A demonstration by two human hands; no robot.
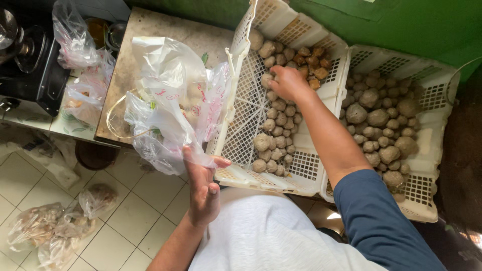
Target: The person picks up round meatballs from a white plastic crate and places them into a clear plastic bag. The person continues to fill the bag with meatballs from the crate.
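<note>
Landmark: near white crate [236, 175], a slatted plastic tray tilted up against the green wall [416, 25].
Contents: grey-brown meatballs [276, 123] in a loose band down its middle; darker fried ones [314, 57] at the far corner.
Right hand [288, 83]: inside the crate, fingers curled down onto the meatballs near its far end; whether any is gripped, cannot tell.
Left hand [203, 188]: just left of the crate's near corner, fingers pinching the edge of a clear plastic bag [170, 110].
Bag: billowed open, left of the crate, above a worn brown surface [150, 30].
Second crate [437, 100]: touching the first on its right, holding larger meatballs.
Floor: tiled; filled bags [55, 226] well left of the crate.
</note>
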